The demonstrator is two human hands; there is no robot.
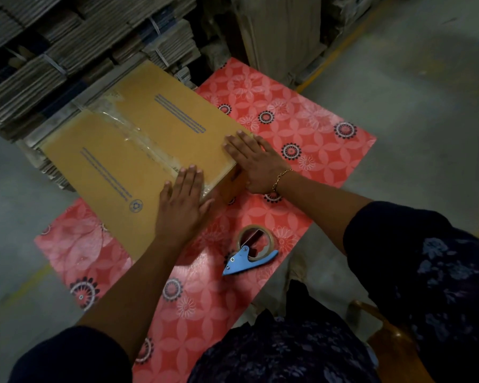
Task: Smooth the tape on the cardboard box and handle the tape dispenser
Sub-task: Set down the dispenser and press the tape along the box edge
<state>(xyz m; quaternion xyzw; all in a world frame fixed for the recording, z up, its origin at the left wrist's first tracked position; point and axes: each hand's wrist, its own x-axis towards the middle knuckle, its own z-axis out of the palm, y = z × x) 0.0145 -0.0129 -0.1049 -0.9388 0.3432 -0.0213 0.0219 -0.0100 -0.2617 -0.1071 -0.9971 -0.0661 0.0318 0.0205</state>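
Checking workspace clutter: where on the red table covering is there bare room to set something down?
Free: the red table covering right of the cardboard box, and the near-left patch below it. Crowded: the near box edge, where left hand and right hand press, with the tape dispenser just behind.

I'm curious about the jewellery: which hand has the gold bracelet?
The right hand, resting on the near corner of the tan cardboard box, has the thin gold chain bracelet at its wrist. The left hand has a bare wrist.
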